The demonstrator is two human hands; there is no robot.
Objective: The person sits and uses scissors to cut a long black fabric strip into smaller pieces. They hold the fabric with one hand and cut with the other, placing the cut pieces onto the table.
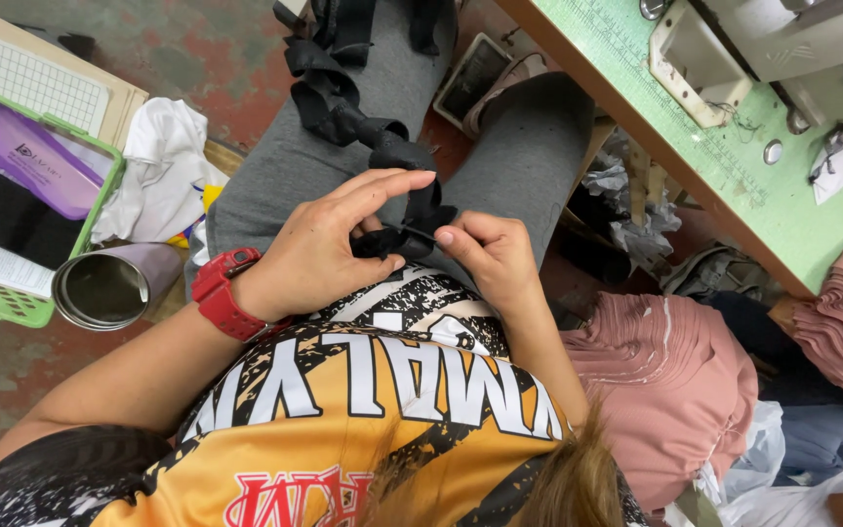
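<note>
At the centre of the frame the left hand [329, 244] curls over a black fabric strap [373, 146], its index finger stretched out across the top and its thumb pressing the strap's bunched end from below. The right hand [490, 256] meets it from the right, thumb and forefinger pinched together on the same end. The strap trails upward over the grey-trousered lap [285, 166] towards the top of the frame, twisting as it goes. A red wristwatch [221, 293] sits on the left wrist. At the left edge a green basket [2, 303] holds a purple case [26, 156], with a metal cylinder [109, 285] lying on its side beside it (open end facing the camera). A green sewing table [724, 185] fills the upper right, and folded pink fabric [670, 381] is piled at lower right.
</note>
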